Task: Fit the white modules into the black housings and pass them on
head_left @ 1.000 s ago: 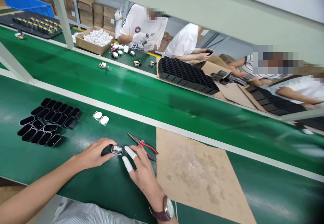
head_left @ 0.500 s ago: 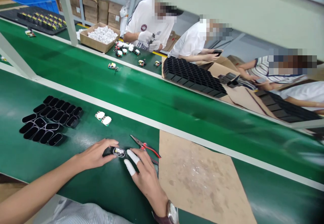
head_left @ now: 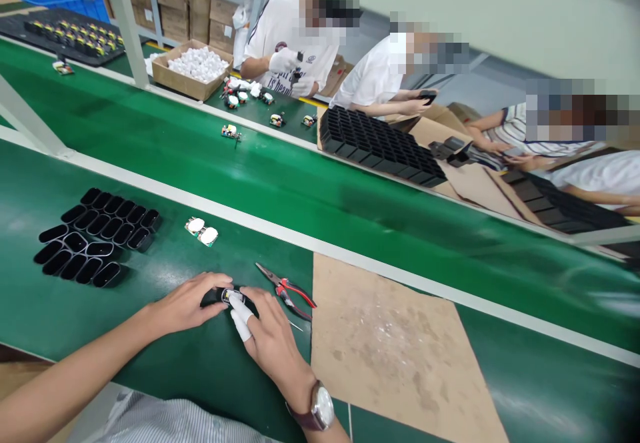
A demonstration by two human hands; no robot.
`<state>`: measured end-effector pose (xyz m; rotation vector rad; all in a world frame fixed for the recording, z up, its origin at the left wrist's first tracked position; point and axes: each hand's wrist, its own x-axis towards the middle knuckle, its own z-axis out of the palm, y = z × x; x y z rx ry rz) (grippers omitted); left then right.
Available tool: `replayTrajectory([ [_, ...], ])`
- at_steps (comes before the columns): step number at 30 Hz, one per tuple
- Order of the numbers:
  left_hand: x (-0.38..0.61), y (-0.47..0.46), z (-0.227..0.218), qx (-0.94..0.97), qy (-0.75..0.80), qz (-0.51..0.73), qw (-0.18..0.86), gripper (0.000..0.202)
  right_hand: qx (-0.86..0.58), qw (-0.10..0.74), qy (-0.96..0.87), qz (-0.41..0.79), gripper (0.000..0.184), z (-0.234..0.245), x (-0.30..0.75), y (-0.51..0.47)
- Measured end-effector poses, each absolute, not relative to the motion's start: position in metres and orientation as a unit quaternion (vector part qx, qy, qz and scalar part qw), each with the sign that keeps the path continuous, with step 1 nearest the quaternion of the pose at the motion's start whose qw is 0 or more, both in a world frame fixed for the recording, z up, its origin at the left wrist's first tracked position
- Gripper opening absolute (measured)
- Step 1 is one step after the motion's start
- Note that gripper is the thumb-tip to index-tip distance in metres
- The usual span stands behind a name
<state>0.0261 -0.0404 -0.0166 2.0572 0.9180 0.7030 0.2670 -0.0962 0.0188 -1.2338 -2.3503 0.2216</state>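
Observation:
My left hand (head_left: 187, 304) is closed around a small black plastic casing (head_left: 219, 295), thumb on the near side and fingers on the far side. A light-coloured circuit board shows in its open end, partly hidden by fingers. My right hand (head_left: 275, 336) wears white finger cots on two digits; one of these presses at the opening, while its other fingers curl round the casing's right end. Long-nose pliers (head_left: 283, 287) with red and black handles lie beyond my right hand. Two circuit boards with white round tops (head_left: 203, 231) rest farther off on the green bench.
Several empty black casings (head_left: 105, 226) stand grouped at the left. A brown cardboard sheet (head_left: 390, 343) lies to the right. Past a pale rail (head_left: 240, 213) runs a green conveyor belt (head_left: 280, 169) carrying a circuit board (head_left: 231, 132). Co-workers sit opposite, beside black casings (head_left: 380, 146).
My right hand has moved left onto the casing, its covered fingertips now at the opening. The left hand keeps its hold. A board on the belt has shifted slightly right.

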Motion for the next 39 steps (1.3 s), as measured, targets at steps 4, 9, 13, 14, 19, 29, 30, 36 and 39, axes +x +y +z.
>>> replayTrajectory([
  [4, 0.026, -0.041, -0.016, 0.817, 0.352, 0.275, 0.364, 0.039, -0.433, 0.260, -0.857, 0.105, 0.046, 0.014, 0.265, -0.085],
  [9, 0.025, -0.043, -0.016, 0.814, 0.360, 0.274, 0.364, 0.042, -0.406, 0.318, -0.843, 0.154, 0.051, 0.011, 0.267, -0.083],
  [13, 0.026, -0.042, -0.017, 0.814, 0.359, 0.274, 0.365, 0.042, -0.427, 0.277, -0.849, 0.141, 0.048, 0.012, 0.266, -0.083],
  [14, 0.026, -0.042, -0.017, 0.815, 0.357, 0.275, 0.365, 0.041, -0.429, 0.270, -0.850, 0.140, 0.047, 0.013, 0.266, -0.083],
  [19, 0.025, -0.043, -0.015, 0.814, 0.361, 0.273, 0.364, 0.040, -0.418, 0.341, -0.818, 0.200, 0.049, 0.010, 0.269, -0.081],
  [29, 0.025, -0.041, -0.008, 0.857, 0.299, 0.285, 0.309, 0.032, -0.451, 0.304, -0.824, 0.159, 0.045, 0.020, 0.277, -0.088],
  [30, 0.025, -0.041, -0.007, 0.867, 0.287, 0.288, 0.288, 0.030, -0.462, 0.312, -0.816, 0.152, 0.047, 0.020, 0.280, -0.091],
  [36, 0.031, -0.042, -0.004, 0.880, 0.250, 0.313, 0.256, 0.025, -0.535, 0.269, -0.798, 0.058, 0.044, 0.004, 0.306, -0.117],
  [39, 0.037, -0.042, -0.006, 0.851, 0.275, 0.318, 0.313, 0.021, -0.555, 0.216, -0.803, 0.022, 0.047, -0.007, 0.308, -0.127],
])
